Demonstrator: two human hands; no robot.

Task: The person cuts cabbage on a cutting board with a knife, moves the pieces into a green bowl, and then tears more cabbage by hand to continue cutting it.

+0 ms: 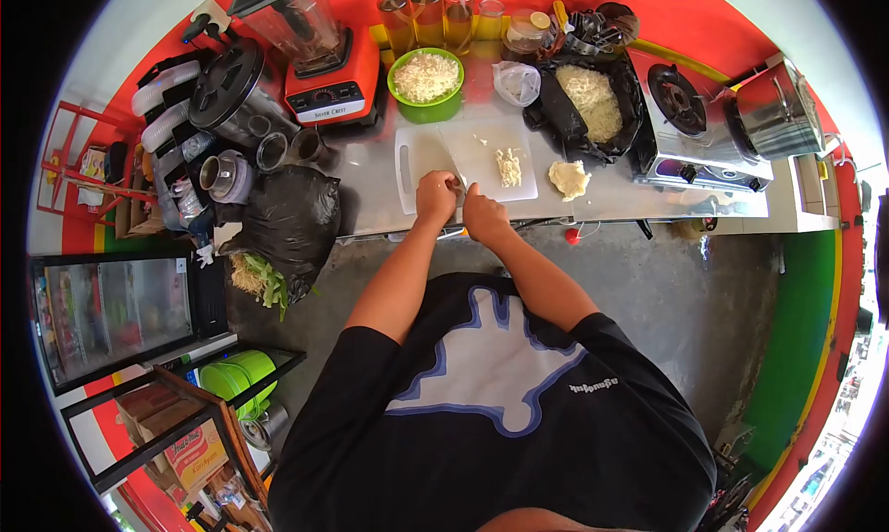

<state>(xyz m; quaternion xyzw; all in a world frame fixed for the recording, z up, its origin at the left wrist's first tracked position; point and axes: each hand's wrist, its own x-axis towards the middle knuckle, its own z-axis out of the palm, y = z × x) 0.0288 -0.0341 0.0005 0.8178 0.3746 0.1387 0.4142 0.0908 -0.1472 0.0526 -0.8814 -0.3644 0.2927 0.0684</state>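
Observation:
Both my hands meet at the front edge of a white cutting board point(426, 162). My right hand point(485, 213) is closed around what looks like a knife point(452, 152), its thin blade pointing away from me over the board. Against the knife's near end, my left hand point(436, 199) has its fingers curled; what they hold is hidden. A small pile of chopped pale food point(508, 167) lies on the board's right half, with small bits near it. Right of the board, a larger pale chunk point(569, 179) rests on the metal counter.
Behind the board stands a green bowl point(427, 109) of pale shreds. A black bag point(546, 113) holding more shreds sits by a gas stove point(704, 152). An orange blender point(326, 92) and a black plastic bag point(287, 219) are on the left. Oil bottles point(427, 18) line the back.

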